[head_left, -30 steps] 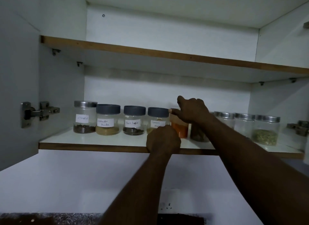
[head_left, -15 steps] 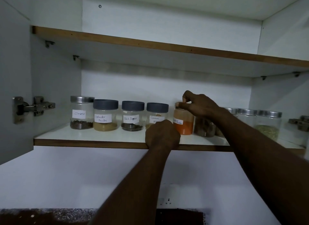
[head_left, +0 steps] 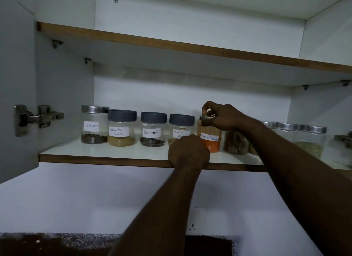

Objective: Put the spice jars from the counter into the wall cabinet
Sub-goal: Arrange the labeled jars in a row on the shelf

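Your right hand [head_left: 224, 116] is up in the wall cabinet [head_left: 190, 92], fingertips and thumb pinching the steel lid of the Red Chilli Powder jar [head_left: 209, 144]. The jar stands upright on the lower shelf [head_left: 104, 151], at three o'clock of the Garam Masala jar [head_left: 181, 128] and at nine o'clock of a brown spice jar [head_left: 236, 143], close to both. Your left hand [head_left: 188, 153] is curled into a fist on the shelf's front edge, at six o'clock of the Garam Masala jar, with nothing visible in it. This looks like the setting-down step, so make it tidy: feel the base sit flat before you loosen anything, then spread the fingers and lift straight toward twelve o'clock, so the lid isn't twisted or the jar dragged. The label faces you already; leave it that way. The gaps at three and nine o'clock are narrow, so don't sweep sideways on the way out. Only a strip of worktop [head_left: 47, 242] shows at six o'clock, so I can't judge how many jars remain.
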A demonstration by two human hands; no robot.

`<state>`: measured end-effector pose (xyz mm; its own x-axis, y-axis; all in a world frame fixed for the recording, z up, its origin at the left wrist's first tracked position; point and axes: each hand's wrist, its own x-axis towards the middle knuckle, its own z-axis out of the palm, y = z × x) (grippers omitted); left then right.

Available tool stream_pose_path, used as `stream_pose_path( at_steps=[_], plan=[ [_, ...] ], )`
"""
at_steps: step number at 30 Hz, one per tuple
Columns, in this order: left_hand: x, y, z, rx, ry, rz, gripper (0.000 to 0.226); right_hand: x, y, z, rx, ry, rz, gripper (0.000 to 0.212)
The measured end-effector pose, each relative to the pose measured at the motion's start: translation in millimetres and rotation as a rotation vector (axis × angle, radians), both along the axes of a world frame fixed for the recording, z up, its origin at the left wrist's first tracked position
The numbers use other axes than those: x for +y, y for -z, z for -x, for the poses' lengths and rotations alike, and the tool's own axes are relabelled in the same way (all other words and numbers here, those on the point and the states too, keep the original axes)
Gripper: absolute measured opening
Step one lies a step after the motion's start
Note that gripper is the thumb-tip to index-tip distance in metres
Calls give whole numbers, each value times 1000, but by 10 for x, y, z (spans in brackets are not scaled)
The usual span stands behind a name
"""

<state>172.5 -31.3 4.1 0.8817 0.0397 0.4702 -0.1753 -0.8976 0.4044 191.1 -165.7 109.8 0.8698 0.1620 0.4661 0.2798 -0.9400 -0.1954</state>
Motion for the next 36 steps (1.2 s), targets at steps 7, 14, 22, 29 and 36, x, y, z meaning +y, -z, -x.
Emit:
stream_pose_path(
  at_steps=[7, 14, 22, 29, 36],
  plan=[
    [-15, -11, -12, 13, -25, 9, 39, 9, 58, 10, -102, 35, 88, 42],
    [-18, -17, 8, 21, -52, 7, 40, 24, 157, 30, -143, 26, 47, 46],
    [-3, -35, 90, -3, -73, 22, 30, -206, 67, 252, -219, 82, 138, 58],
    [0, 16, 179, -118, 69, -75, 27, -951, 52, 548, -232, 448, 546, 76],
    [-597, -32, 248, -25, 257, -64, 38, -929, 247, 405, -365, 346, 389, 80]
  ],
)
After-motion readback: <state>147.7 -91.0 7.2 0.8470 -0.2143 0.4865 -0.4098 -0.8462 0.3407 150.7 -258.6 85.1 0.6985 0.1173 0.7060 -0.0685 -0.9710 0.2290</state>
